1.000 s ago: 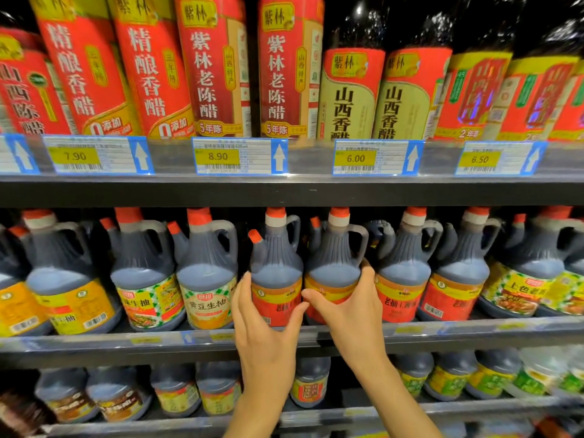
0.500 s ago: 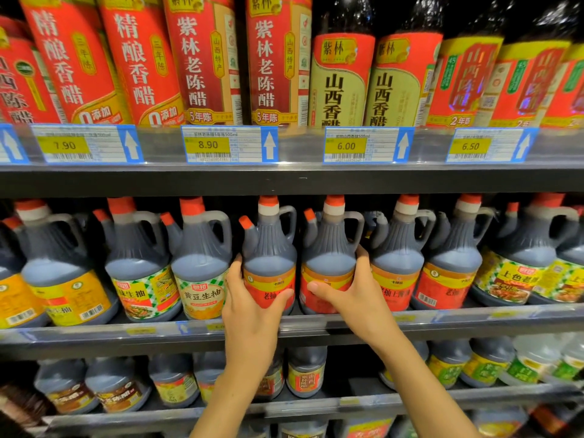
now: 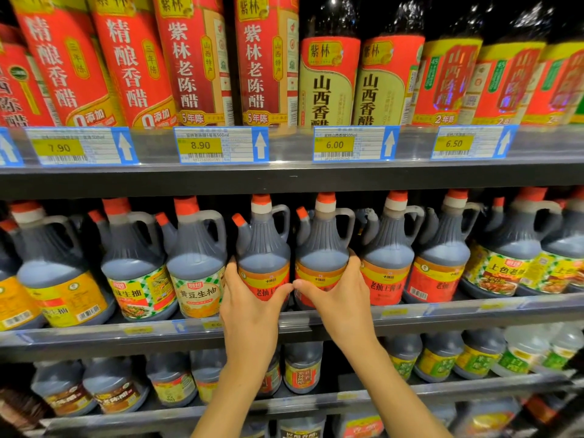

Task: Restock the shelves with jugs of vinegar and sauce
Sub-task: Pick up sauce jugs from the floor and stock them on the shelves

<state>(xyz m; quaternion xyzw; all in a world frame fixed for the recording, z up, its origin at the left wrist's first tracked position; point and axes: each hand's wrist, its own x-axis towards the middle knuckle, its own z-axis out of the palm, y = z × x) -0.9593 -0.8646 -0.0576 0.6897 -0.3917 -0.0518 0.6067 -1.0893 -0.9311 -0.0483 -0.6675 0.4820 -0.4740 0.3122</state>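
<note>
Three dark metal shelves (image 3: 284, 181) stand packed with bottles, and the view sits closer to them than a second ago. Two dark plastic handled sauce jugs with red-and-orange labels stand side by side on the middle shelf's front edge. Both hands have closed in from their sides: the left hand (image 3: 249, 301) now wraps the left jug (image 3: 264, 251), the right hand (image 3: 339, 298) the right jug (image 3: 320, 248), thumbs nearly touching. I judge they are being squared up.

Smooth grey plastic jugs (image 3: 264, 248) with glossy paper labels and orange plastic caps (image 3: 261, 200). Matt dark metal shelf (image 3: 284, 181) edge. Shiny clear plastic strips cover paper price tags (image 3: 218, 145).
</note>
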